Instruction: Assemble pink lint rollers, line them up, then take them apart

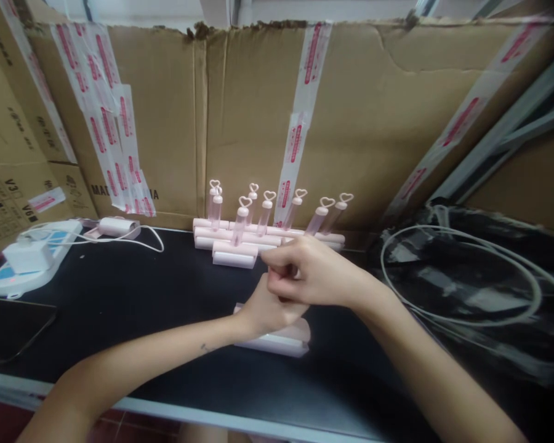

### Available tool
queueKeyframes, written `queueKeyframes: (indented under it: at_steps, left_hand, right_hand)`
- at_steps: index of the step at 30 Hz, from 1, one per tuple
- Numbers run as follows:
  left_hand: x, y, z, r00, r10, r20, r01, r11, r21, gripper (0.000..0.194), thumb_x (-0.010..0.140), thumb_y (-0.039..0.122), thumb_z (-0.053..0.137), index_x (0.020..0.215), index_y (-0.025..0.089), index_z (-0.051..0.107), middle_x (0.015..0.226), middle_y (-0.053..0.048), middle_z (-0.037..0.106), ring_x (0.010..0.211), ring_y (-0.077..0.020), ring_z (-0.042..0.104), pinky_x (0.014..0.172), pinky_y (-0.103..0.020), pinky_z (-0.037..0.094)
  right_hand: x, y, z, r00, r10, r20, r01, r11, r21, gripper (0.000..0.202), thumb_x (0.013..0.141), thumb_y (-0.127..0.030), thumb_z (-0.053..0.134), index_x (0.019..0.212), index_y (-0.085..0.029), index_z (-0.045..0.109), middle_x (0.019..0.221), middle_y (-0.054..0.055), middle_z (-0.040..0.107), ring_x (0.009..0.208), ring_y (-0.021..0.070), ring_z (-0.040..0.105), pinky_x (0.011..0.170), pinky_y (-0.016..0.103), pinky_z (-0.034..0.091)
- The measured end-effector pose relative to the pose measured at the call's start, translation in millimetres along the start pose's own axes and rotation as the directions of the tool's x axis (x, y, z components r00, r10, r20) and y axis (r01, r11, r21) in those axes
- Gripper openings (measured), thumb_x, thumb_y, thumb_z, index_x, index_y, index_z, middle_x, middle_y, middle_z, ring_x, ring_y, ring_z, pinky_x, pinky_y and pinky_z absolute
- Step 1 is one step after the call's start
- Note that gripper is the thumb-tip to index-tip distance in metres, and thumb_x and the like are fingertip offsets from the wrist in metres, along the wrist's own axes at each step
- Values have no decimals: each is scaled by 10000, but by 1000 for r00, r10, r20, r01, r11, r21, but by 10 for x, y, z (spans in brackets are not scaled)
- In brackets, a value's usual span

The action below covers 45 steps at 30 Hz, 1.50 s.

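Black tabletop (166,295), pale front edge (166,411). Left side: dark phone (13,329) near the front, lying flat; behind it a white power strip (63,239) with a white charger (28,255) on top; then a pale pink cylinder (119,227), white cable (159,240) beside it. Back, centre: pale pink rollers (235,253) grouped close, heart-topped handles (240,224) upright. Nearer front: another roller (277,344), partly hidden; whether it rests on the surface, unclear

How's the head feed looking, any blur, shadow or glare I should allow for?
Head view: the black tabletop sinks into deep shadow toward the lower right; head view: the white cable and its dark surroundings look smeared; head view: the left hand and right hand are brighter, slightly soft, without strong glare.
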<state>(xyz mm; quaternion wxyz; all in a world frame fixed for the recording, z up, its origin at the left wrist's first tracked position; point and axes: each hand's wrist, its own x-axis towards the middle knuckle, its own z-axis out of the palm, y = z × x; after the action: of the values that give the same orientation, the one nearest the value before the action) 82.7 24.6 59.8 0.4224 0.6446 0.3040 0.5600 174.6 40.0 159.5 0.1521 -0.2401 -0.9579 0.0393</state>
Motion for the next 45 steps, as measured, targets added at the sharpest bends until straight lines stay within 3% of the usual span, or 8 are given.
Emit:
queueKeyframes:
  at_steps: [13, 17, 21, 27, 33, 37, 41, 45]
  left_hand:
    - [30, -34, -3, 993, 99, -67, -99, 995, 15, 232, 596, 71, 574, 709, 193, 413, 728, 13, 515, 755, -155, 529, 640, -243, 487]
    - [-22, -47, 7, 1000, -12, -16, 11, 999, -37, 198, 611, 90, 600, 685, 182, 441, 658, 24, 483, 669, -125, 504, 576, -223, 452]
    - [-35, 17, -56, 970, -151, 188, 161, 986, -39, 228, 732, 296, 586, 621, 172, 431, 543, 44, 429, 482, -79, 422, 454, -214, 385]
    - [-60, 255, -547, 951, -190, 243, 59, 886, 461, 822, 346, 485, 853, 987, 200, 424, 1086, -79, 477, 996, -253, 500, 822, -380, 464]
    - [-481, 48, -789, 927, -301, 223, 113, 792, 600, 910, 422, 572, 809, 1150, 236, 380, 1191, -97, 409, 1131, -291, 427, 968, -454, 399]
    - [-463, -282, -773, 990, -126, -67, 138, 730, 670, 938, 545, 574, 754, 1275, 223, 280, 1271, -139, 347, 1220, -324, 372, 1030, -509, 317]
    - [-144, -635, -924, 855, 153, -495, 255, 707, 659, 1042, 522, 504, 788, 1296, 186, 168, 1354, -184, 285, 1311, -355, 286, 1079, -527, 224]
    - [104, -899, -1018, 844, 64, -533, 285, 788, 546, 958, 578, 376, 773, 1291, 163, 170, 1380, -206, 270, 1329, -323, 302, 1084, -461, 265]
  right_hand:
    - [4, -205, 98, 961, 205, -186, -257, 909, -327, 207, 578, -142, 475, 480, -185, 298, 433, -20, 357, 438, 92, 263, 483, 249, 174]
    - [-108, -75, 45, 972, 200, -125, -192, 979, 70, 158, 744, -297, 543, 643, -182, 507, 545, -14, 469, 493, 109, 411, 496, 230, 292]
    - [-368, 250, 28, 968, 217, -125, -110, 817, 566, 535, 874, -615, 353, 1209, -209, 449, 695, -1, 523, 618, 158, 516, 597, 276, 441]
    - [-797, 287, 469, 972, 236, -10, -199, 839, 506, 969, 629, -796, 521, 1387, -242, 279, 1359, 136, 405, 1246, 335, 399, 1020, 457, 353]
    - [-1044, 408, 663, 941, 326, 87, -338, 902, 269, 440, 779, -452, 624, 1144, -213, 566, 1101, 95, 603, 1014, 277, 572, 892, 395, 449]
    - [-966, 1025, 518, 917, 391, -81, -364, 901, 236, 464, 712, -408, 679, 1108, -187, 579, 1122, 104, 545, 1041, 284, 537, 938, 392, 415]
    - [-714, 1494, 632, 856, 496, -147, -454, 856, 246, 501, 650, -313, 710, 1102, -162, 557, 1069, 104, 496, 1041, 281, 506, 984, 407, 366]
    - [-510, 1577, 958, 770, 589, -246, -511, 799, 316, 593, 611, -293, 742, 1123, -137, 487, 1147, 128, 443, 1129, 287, 444, 1006, 405, 343]
